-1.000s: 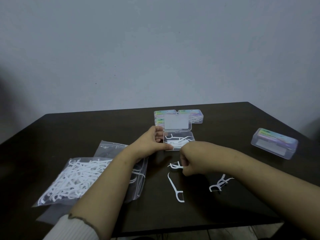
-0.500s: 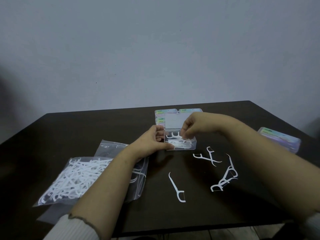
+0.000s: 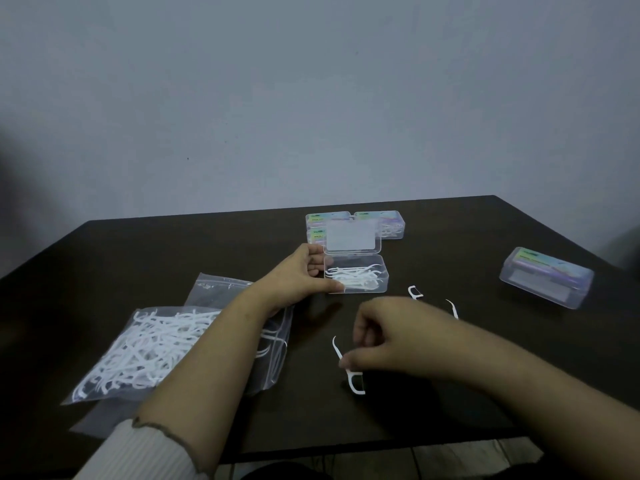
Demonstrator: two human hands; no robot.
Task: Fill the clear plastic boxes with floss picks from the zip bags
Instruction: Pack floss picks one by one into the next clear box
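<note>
- Open box (image 3: 356, 278) by my left hand (image 3: 298, 278) is part filled; closed boxes (image 3: 379, 223) sit beyond it.
- Zip bag (image 3: 152, 351) under my left forearm is far from empty.
- Left hand grips the box's side.
- Right hand (image 3: 384, 337) pinches a loose pick (image 3: 348, 368) on the surface (image 3: 207, 244); other picks (image 3: 415, 292) lie just beyond.

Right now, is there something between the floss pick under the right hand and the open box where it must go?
Nothing visible. The right hand pinches the floss pick; only bare table lies up to the open box, steadied by the left hand. Its lid stands raised behind.
</note>
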